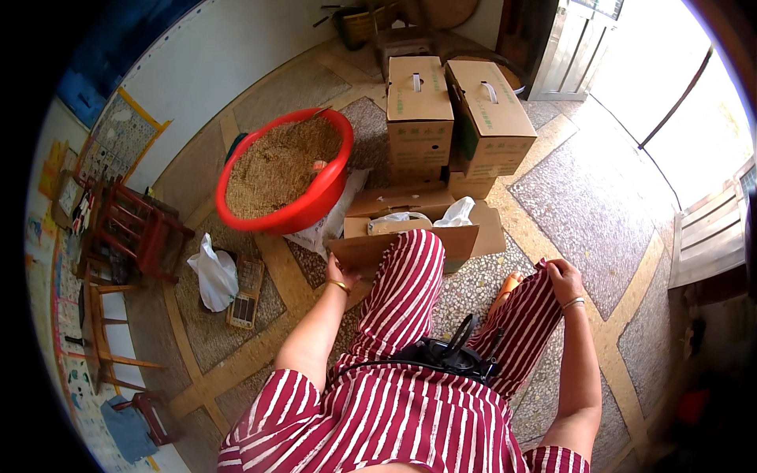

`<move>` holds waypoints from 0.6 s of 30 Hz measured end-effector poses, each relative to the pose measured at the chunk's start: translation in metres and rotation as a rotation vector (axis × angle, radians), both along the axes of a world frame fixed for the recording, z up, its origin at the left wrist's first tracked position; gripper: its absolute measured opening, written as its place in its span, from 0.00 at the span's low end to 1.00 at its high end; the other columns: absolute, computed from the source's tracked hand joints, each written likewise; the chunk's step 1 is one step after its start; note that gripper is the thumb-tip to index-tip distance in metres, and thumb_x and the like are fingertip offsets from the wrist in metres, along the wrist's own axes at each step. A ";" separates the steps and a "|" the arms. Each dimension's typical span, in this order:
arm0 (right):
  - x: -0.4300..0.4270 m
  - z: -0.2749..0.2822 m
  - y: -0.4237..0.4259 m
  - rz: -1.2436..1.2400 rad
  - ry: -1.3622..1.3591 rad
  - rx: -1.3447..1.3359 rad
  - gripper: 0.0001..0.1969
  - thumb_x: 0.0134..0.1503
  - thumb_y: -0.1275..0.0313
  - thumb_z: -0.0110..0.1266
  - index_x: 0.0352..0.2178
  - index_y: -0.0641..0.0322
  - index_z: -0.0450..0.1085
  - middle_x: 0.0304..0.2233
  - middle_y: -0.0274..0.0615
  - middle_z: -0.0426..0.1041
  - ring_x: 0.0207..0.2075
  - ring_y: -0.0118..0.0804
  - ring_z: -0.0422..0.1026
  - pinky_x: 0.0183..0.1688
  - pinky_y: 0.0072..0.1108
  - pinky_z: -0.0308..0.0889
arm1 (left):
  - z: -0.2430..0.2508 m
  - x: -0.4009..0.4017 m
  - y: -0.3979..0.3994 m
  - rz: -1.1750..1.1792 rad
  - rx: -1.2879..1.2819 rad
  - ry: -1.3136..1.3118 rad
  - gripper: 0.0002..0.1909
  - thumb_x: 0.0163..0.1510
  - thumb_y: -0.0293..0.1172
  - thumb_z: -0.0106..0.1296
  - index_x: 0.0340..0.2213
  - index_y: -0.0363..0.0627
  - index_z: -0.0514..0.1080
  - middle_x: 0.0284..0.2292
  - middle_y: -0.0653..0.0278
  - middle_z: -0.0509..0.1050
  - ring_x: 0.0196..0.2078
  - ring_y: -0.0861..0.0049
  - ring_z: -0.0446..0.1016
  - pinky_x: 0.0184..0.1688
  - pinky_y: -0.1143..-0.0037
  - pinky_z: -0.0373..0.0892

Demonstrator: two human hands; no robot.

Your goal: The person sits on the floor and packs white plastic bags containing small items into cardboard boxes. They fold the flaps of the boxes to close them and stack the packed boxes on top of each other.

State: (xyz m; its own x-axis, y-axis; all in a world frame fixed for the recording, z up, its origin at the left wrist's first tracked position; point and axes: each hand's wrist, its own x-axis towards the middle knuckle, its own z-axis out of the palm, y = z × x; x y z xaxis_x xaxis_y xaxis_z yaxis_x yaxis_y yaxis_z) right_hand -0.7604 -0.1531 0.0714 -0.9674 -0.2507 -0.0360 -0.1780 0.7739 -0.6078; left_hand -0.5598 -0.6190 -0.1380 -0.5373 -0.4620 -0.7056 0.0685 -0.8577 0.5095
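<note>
An open cardboard box (pixel 408 245) stands on the floor in front of me, its flaps spread. Inside it are white plastic bags (pixel 456 213) and a pale brown item I cannot make out. My left hand (pixel 341 275), with a gold bangle at the wrist, grips the near left corner of the box's front flap (pixel 361 251); some of its fingers are hidden. My right hand (pixel 565 278) pinches the striped trouser cloth (pixel 541 271) at my right knee. My left knee covers part of the box's near side.
Left of the box, a red basin (pixel 284 219) full of grain leans over a white sack (pixel 342 207). Closed cartons (pixel 420 106) with handles are stacked behind. A white plastic bag (pixel 213 278), a shallow case (pixel 245 290) and wooden chairs (pixel 142 230) are at left; a doorway opens at right.
</note>
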 end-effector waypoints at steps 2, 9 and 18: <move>-0.001 0.005 -0.006 -0.003 -0.015 -0.019 0.11 0.47 0.66 0.48 0.29 0.61 0.71 0.26 0.44 0.72 0.30 0.36 0.71 0.35 0.22 0.64 | -0.003 0.000 -0.013 -0.094 0.023 0.018 0.32 0.45 0.63 0.33 0.44 0.54 0.62 0.45 0.59 0.64 0.47 0.59 0.61 0.42 0.53 0.58; -0.027 -0.001 -0.035 0.116 -0.054 0.076 0.14 0.47 0.63 0.47 0.29 0.60 0.71 0.28 0.48 0.72 0.32 0.44 0.70 0.36 0.26 0.64 | 0.054 -0.024 -0.016 -0.145 0.008 -0.245 0.31 0.46 0.63 0.33 0.44 0.56 0.62 0.46 0.60 0.62 0.47 0.59 0.60 0.42 0.54 0.58; -0.040 -0.023 -0.093 0.329 -0.044 0.141 0.13 0.47 0.62 0.46 0.29 0.58 0.71 0.27 0.48 0.71 0.31 0.46 0.70 0.36 0.29 0.64 | 0.105 -0.032 -0.073 -0.715 -0.792 -0.170 0.21 0.52 0.44 0.42 0.41 0.40 0.66 0.39 0.58 0.69 0.40 0.75 0.67 0.45 0.76 0.62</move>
